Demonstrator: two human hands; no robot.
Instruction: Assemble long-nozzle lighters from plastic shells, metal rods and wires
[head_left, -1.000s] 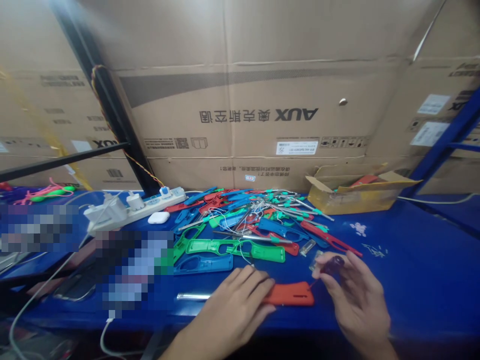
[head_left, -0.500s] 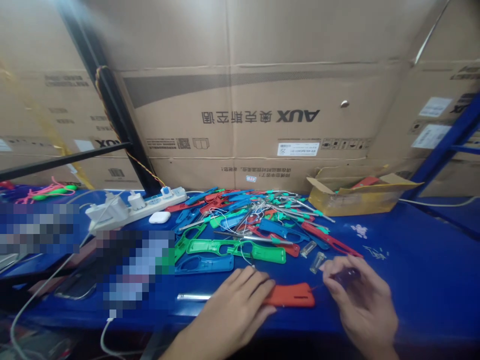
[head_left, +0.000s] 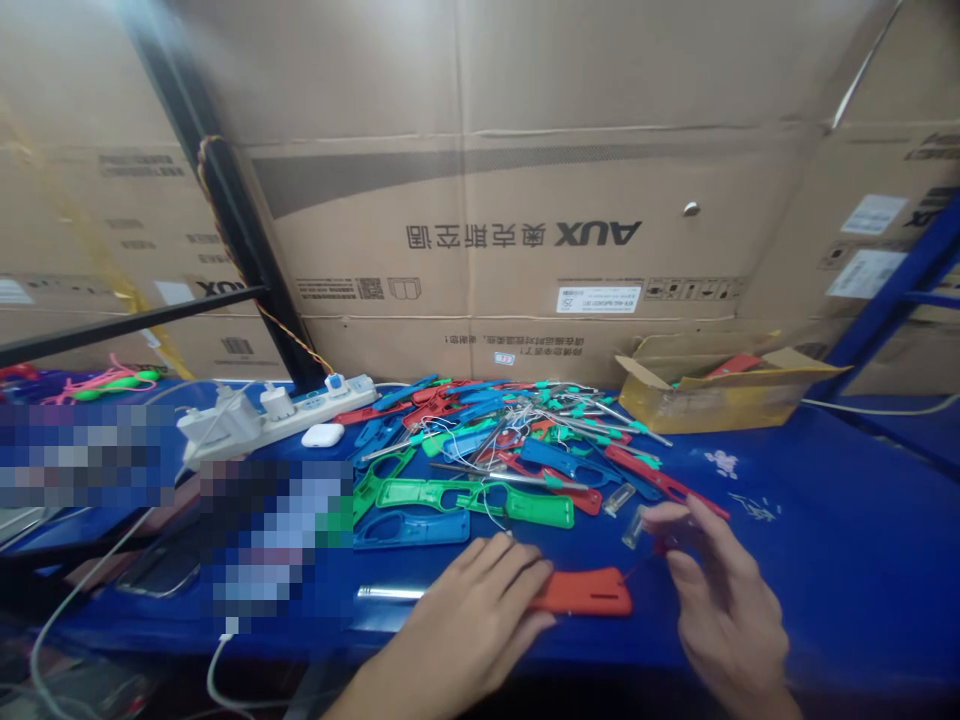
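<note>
My left hand (head_left: pixel 480 600) is closed over a red-orange long-nosed lighter (head_left: pixel 589 592), pressing it flat on the blue table. The lighter's metal tube (head_left: pixel 390 594) sticks out to the left from under my hand. My right hand (head_left: pixel 724 600) has its thumb and fingers around the handle of a small screwdriver (head_left: pixel 664 546), mostly hidden by the fingers. Its thin shaft points left and meets the lighter's right end. Just behind the fingers lie two clear plastic pieces, one of them a small clear tank (head_left: pixel 619 499).
Behind my hands spreads a pile of green, blue and red lighter shells (head_left: pixel 476 498), metal tubes and white wires. Small pink parts (head_left: pixel 720 462) and thin pins (head_left: pixel 752 507) lie to the right. A cardboard box (head_left: pixel 712 405), power strip (head_left: pixel 300 415) and white case (head_left: pixel 322 436) stand farther back.
The fingers of my right hand have loosened and shifted round the screwdriver handle, with the hand turned a little. My left hand and the lighter stay in place.
</note>
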